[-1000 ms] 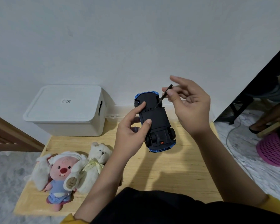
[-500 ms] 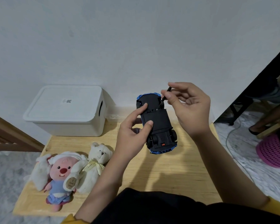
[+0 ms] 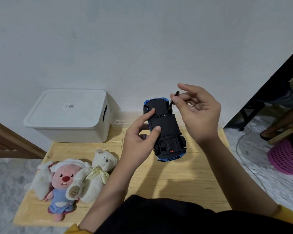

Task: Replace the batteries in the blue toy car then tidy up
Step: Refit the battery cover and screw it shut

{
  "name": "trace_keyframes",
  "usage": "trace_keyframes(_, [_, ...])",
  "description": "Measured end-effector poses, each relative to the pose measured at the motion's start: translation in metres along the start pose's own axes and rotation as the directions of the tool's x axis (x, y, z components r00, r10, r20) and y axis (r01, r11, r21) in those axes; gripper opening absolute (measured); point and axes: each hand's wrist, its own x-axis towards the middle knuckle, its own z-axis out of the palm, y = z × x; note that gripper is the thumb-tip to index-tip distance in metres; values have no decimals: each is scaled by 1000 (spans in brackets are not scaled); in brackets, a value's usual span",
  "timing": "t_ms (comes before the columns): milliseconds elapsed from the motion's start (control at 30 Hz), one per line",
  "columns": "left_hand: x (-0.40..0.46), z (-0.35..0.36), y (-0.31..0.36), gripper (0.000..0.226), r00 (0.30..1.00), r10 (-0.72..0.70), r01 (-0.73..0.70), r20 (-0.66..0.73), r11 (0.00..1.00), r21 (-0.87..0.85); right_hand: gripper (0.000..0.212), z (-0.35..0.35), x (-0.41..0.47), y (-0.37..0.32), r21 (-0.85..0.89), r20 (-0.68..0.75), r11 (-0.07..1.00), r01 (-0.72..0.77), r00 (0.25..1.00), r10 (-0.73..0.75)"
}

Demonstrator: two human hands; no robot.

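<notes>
The blue toy car [image 3: 166,130] is held upside down above the wooden table [image 3: 167,179], its black underside facing me. My left hand [image 3: 139,141] grips the car from the left, thumb and a finger lying on the underside. My right hand [image 3: 195,109] pinches a thin black screwdriver [image 3: 172,103] between thumb and fingertips. Its tip sits on a screw near the car's far end. No batteries are in sight.
A white lidded storage box [image 3: 69,115] stands at the table's back left against the wall. Two plush toys, a pink one [image 3: 64,181] and a white bear [image 3: 98,171], lie at the front left. A pink basket [image 3: 286,159] and a person's foot are on the floor to the right.
My right hand's fingers have shifted along the screwdriver, index finger lifting and spreading, as the tool turns on the screw. The car and my left hand stay almost in place.
</notes>
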Motion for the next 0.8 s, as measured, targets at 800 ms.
trace_keyframes(800, [2, -1, -4, 45, 1000, -23, 23, 14, 999, 30, 25, 1, 0, 6, -73, 5, 996, 53, 999, -53])
